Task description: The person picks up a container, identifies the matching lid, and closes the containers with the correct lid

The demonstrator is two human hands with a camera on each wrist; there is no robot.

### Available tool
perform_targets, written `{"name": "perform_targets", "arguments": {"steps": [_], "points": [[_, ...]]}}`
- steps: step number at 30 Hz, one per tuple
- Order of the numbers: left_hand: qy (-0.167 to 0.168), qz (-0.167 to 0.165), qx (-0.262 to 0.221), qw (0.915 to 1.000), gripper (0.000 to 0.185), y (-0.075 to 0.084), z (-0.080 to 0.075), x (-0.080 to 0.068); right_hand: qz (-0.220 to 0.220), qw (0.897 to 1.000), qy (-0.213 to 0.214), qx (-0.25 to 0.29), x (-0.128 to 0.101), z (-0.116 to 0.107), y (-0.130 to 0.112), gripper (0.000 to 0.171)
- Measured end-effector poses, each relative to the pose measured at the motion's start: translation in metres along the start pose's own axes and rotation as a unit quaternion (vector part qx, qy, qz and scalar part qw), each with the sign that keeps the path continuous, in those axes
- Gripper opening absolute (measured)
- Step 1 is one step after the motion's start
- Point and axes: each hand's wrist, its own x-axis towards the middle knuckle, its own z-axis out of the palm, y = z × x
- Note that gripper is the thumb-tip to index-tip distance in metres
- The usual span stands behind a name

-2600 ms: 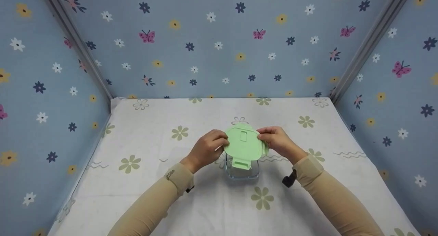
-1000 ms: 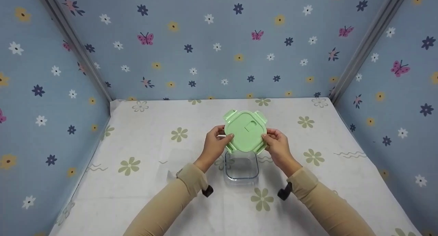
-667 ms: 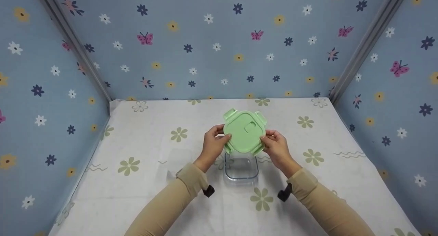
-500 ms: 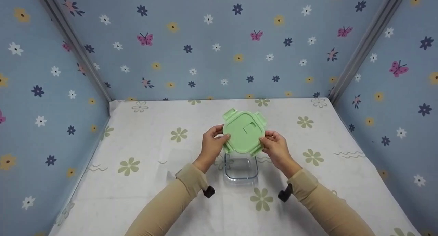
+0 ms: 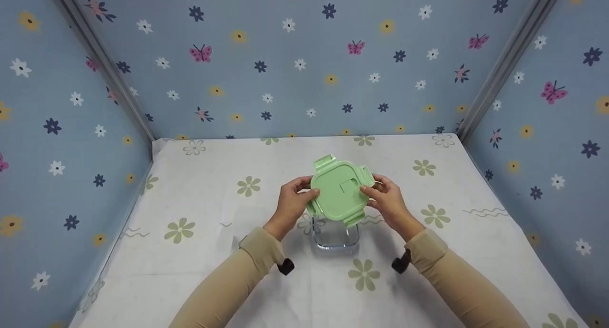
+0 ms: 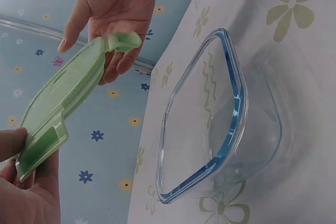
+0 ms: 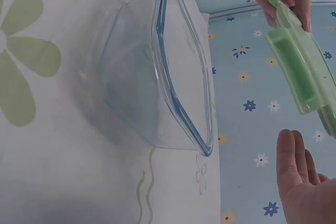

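A light green snap-on lid point(image 5: 335, 190) with flip-out locking tabs is held tilted above and behind a clear glass food container point(image 5: 335, 244), overlapping its far part in the head view. My left hand point(image 5: 292, 202) pinches the lid's left edge, thumb on its top face and fingers beneath. My right hand point(image 5: 390, 202) is at the right edge, fingers extended behind the lid. In the left wrist view its thumb stands off the lid point(image 6: 63, 95). The right wrist view shows its fingers point(image 7: 291, 156) straight, apart from the near tab. The container point(image 7: 136, 72) stands upright and uncovered, its square rim facing up.
A faint, see-through thing point(image 5: 250, 218) lies on the table left of the container, partly behind my left forearm. White cloth point(image 5: 190, 280) with a green flower print covers the table. Blue patterned panels point(image 5: 304, 47) enclose the back and both sides.
The lid, first held low over the container, was lifted and tipped up. In the last half second it has turned clockwise and lowered slightly, and my right fingers have loosened from its edge.
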Motion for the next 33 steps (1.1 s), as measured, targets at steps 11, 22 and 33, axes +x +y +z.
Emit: {"name": "perform_targets", "arguments": {"steps": [11,22,33], "points": [[-0.030,-0.046,0.036,0.9978,0.035,-0.003,-0.005,-0.002,-0.003,0.996,-0.016,-0.092,0.004,-0.010,-0.006,0.054],[-0.057,-0.078,0.029,0.9949,0.035,-0.007,-0.009,-0.001,0.020,0.990,-0.062,-0.122,0.003,-0.013,-0.003,0.044],[-0.041,-0.092,0.038,0.9942,0.032,-0.014,-0.008,0.000,0.030,0.989,-0.077,-0.121,0.000,-0.011,0.004,0.027]]}}
